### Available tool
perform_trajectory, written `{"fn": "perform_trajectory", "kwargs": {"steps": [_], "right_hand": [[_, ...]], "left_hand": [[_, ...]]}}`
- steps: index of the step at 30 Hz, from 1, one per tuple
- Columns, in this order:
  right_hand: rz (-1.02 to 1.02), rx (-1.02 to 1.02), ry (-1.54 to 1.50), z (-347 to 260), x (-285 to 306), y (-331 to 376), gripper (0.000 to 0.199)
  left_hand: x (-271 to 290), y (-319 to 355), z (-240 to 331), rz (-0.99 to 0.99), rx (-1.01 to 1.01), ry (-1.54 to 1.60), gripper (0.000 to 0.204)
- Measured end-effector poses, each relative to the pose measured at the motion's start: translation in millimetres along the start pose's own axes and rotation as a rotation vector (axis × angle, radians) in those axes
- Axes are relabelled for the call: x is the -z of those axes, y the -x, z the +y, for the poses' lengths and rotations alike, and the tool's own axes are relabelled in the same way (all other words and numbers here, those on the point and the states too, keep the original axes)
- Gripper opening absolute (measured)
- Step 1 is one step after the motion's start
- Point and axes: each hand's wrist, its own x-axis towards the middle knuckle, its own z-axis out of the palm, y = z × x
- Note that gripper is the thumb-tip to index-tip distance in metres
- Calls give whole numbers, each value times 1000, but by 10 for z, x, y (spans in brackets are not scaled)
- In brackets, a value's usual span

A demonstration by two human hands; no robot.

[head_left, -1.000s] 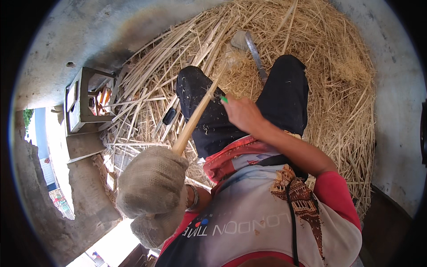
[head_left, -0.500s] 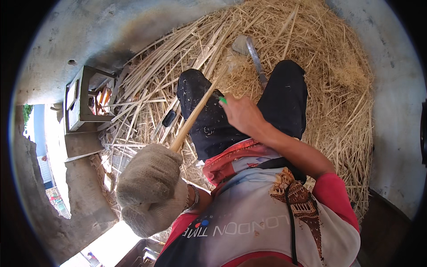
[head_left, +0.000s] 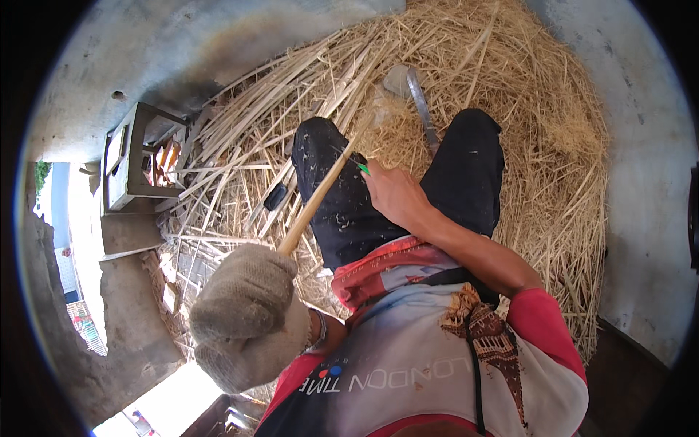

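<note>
A thick knitted glove covers my left hand (head_left: 247,313), which is closed round the near end of a long pale bamboo strip (head_left: 318,195). The strip slants up and away across my left thigh, its far part merging with the pile. Beside it, above my lap, my right hand (head_left: 399,198) is bare and closed on a small tool with a green handle (head_left: 363,168). A dark part of that tool meets the strip near my left knee; its exact shape is too small to tell.
Shavings and fine fibres (head_left: 539,167) heap up ahead and to the right. Split strips (head_left: 291,80) lie at the far left. Between my knees rests a large curved knife (head_left: 421,102) by a grey stone (head_left: 397,80). A small dark box (head_left: 275,197) and a wooden stool (head_left: 135,191) are leftward.
The view has shifted slightly. Both hands keep their holds, and the right hand with the green-handled tool stays beside the strip in nearly the same place.
</note>
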Motion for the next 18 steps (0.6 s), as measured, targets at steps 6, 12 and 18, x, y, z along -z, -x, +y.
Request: {"fn": "perform_trajectory", "kwargs": {"steps": [6, 12, 18], "right_hand": [[47, -31, 158, 404, -52, -287, 28], [-117, 14, 106, -34, 134, -197, 25], [-7, 11, 210, 414, 60, -442, 25]], "left_hand": [[96, -23, 105, -107, 79, -76, 44], [94, -43, 60, -130, 29, -134, 46], [-4, -77, 76, -115, 47, -75, 47]]}}
